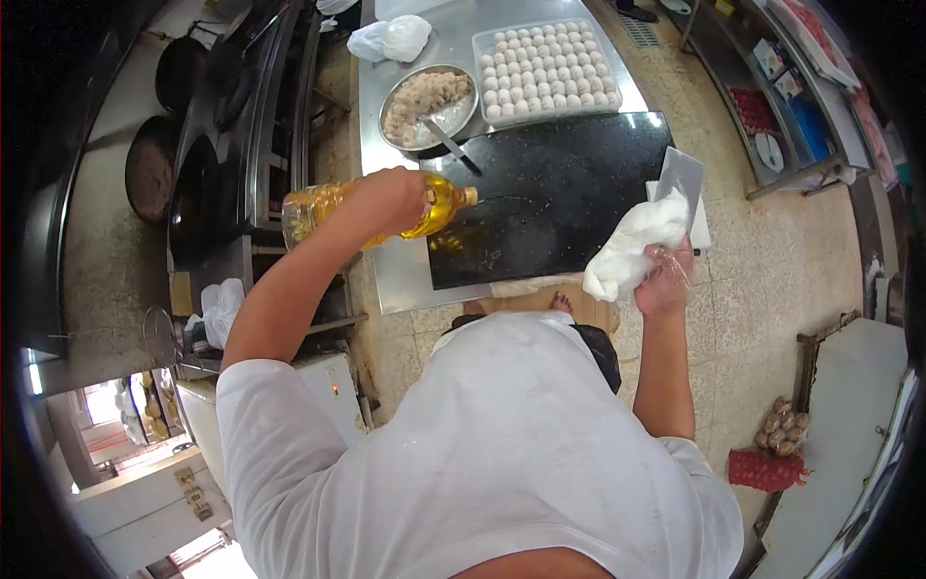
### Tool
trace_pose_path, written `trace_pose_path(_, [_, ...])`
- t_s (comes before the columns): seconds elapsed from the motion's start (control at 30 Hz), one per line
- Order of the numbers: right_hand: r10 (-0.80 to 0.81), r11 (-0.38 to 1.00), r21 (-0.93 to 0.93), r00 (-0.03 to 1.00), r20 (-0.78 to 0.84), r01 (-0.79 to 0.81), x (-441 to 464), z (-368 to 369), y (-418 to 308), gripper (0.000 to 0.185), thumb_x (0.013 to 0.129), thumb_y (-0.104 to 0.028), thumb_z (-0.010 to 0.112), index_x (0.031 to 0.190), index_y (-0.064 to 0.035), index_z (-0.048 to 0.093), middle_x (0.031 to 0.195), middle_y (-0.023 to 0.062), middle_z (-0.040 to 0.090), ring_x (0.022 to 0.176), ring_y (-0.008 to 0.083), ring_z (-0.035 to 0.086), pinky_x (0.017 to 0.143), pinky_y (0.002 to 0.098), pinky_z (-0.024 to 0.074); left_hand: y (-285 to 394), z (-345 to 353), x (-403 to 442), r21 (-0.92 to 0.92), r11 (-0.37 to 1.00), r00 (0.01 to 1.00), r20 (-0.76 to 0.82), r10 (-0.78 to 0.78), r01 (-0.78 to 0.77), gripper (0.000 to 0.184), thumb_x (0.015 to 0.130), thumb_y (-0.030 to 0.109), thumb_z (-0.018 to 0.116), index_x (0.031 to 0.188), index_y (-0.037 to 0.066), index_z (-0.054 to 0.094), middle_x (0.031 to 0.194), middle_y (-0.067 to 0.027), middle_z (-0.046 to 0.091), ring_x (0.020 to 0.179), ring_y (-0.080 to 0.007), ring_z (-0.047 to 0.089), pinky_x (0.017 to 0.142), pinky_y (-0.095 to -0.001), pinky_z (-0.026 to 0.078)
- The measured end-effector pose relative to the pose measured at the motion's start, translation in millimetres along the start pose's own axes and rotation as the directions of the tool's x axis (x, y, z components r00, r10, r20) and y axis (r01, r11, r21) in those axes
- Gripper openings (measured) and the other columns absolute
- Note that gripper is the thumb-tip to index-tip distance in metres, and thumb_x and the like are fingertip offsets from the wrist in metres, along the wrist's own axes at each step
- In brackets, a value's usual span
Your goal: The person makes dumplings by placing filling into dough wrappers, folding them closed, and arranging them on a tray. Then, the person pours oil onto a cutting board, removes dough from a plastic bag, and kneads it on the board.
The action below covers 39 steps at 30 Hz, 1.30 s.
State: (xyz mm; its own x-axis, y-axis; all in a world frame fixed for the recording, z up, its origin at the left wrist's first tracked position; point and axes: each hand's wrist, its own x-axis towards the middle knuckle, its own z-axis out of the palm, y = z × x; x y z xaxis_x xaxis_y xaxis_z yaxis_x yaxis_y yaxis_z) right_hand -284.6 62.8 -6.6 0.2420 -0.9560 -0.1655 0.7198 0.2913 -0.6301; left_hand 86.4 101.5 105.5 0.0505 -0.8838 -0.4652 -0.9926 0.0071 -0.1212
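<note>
The left hand [397, 198] is wrapped around a clear plastic bottle [442, 206] of yellow liquid, left of centre in the frame, tipped sideways, seemingly to aim its neck over the glossy black slab [569, 203]. Right of centre, the right hand [666, 282] grips a soft, crumpled white bundle [639, 241], a flat metal blade [683, 176] rising behind it. Pale round balls [550, 68] sit in rows at upper centre, probably spaced against sticking
</note>
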Motion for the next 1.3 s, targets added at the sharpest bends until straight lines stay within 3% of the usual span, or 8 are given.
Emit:
trace_pose_path(0.17, [0.014,0.997,-0.081,0.999,0.044,-0.01,14,0,17,0.069,0.068,0.001,0.059,0.136,-0.0023,0.047,0.119,0.0123,0.062,0.11,0.0292,0.063,0.099,0.0445,0.0535,13,-8,-9,-0.055,0.998,1.0,0.006,-0.015,0.015,0.036,0.09,0.032,0.066,0.091,-0.004,0.069,0.087,-0.0264,0.069,0.085,-0.0426,0.068,0.078,-0.0501,0.054])
trace_pose_path(0.43, [0.009,0.991,-0.131,0.996,0.086,0.003,23,39,29,0.068,0.069,0.001,0.064,0.135,-0.0035,0.047,0.117,0.0109,0.062,0.107,0.0276,0.065,0.093,0.0424,0.0567,53,-18,-2,-0.249,0.931,0.963,-0.12,0.242,-0.266,0.033,0.09,0.028,0.066,0.085,-0.004,0.069,0.083,-0.0257,0.068,0.082,-0.0417,0.068,0.077,-0.05,0.054])
trace_pose_path(0.67, [-0.144,0.977,-0.154,0.989,0.017,0.145,-9,56,57,0.063,0.072,-0.002,0.063,0.133,-0.0038,0.048,0.116,0.0116,0.064,0.105,0.0263,0.066,0.091,0.0423,0.0577,-31,28,-17,-0.308,0.862,0.893,-0.34,0.295,-0.402,0.033,0.089,0.03,0.068,0.089,-0.003,0.067,0.077,-0.0216,0.066,0.075,-0.0413,0.064,0.069,-0.0474,0.051])
trace_pose_path(0.8, [-0.142,0.99,-0.046,0.977,-0.156,0.136,-27,64,92,0.065,0.073,-0.008,0.06,0.137,-0.0037,0.048,0.121,0.0119,0.062,0.115,0.0293,0.06,0.101,0.0462,0.0494,-91,68,-29,-0.649,0.579,0.859,-0.468,0.209,-0.494,0.032,0.089,0.031,0.069,0.091,0.0,0.065,0.072,-0.0134,0.061,0.064,-0.0265,0.056,0.062,-0.0388,0.046])
trace_pose_path(0.87, [-0.142,0.968,-0.218,0.989,-0.052,0.127,-22,73,106,0.036,0.088,-0.022,0.054,0.12,-0.0064,0.062,0.12,0.0082,0.066,0.114,0.0261,0.062,0.1,0.0459,0.0497,-116,91,-37,-0.699,0.444,0.811,-0.571,0.126,-0.561,0.031,0.089,0.03,0.07,0.094,0.0,0.065,0.07,-0.0082,0.058,0.065,-0.0159,0.052,0.06,-0.034,0.044])
trace_pose_path(1.0, [0.057,0.995,-0.083,0.99,0.13,-0.047,2,47,121,0.045,0.09,-0.031,0.057,0.127,-0.0064,0.061,0.134,0.0091,0.06,0.126,0.0254,0.055,0.109,0.0507,0.0422,-161,125,-62,-0.754,0.284,0.754,-0.643,-0.134,-0.592,0.031,0.091,0.029,0.071,0.097,-0.001,0.065,0.072,-0.0048,0.057,0.07,-0.0098,0.05,0.062,-0.0303,0.044])
trace_pose_path(1.13, [-0.121,0.841,-0.531,0.993,-0.007,0.099,16,99,154,0.039,0.087,-0.022,0.061,0.122,-0.004,0.06,0.125,0.0123,0.061,0.12,0.0302,0.058,0.103,0.0523,0.0477,-219,153,-88,-0.829,0.107,0.76,-0.549,-0.348,-0.549,0.029,0.092,0.029,0.072,0.097,0.001,0.066,0.078,-0.0005,0.06,0.073,-0.0077,0.051,0.064,-0.0276,0.044])
trace_pose_path(1.3, [0.009,0.894,-0.448,0.999,0.051,0.014,9,153,186,0.056,0.08,-0.007,0.061,0.135,-0.0024,0.049,0.123,0.0138,0.06,0.114,0.03,0.06,0.099,0.0463,0.0502,-304,181,-131,-0.827,-0.047,0.582,-0.353,-0.733,-0.561,0.023,0.093,0.028,0.071,0.094,0.005,0.066,0.077,0.004,0.058,0.072,-0.0056,0.051,0.064,-0.0253,0.044])
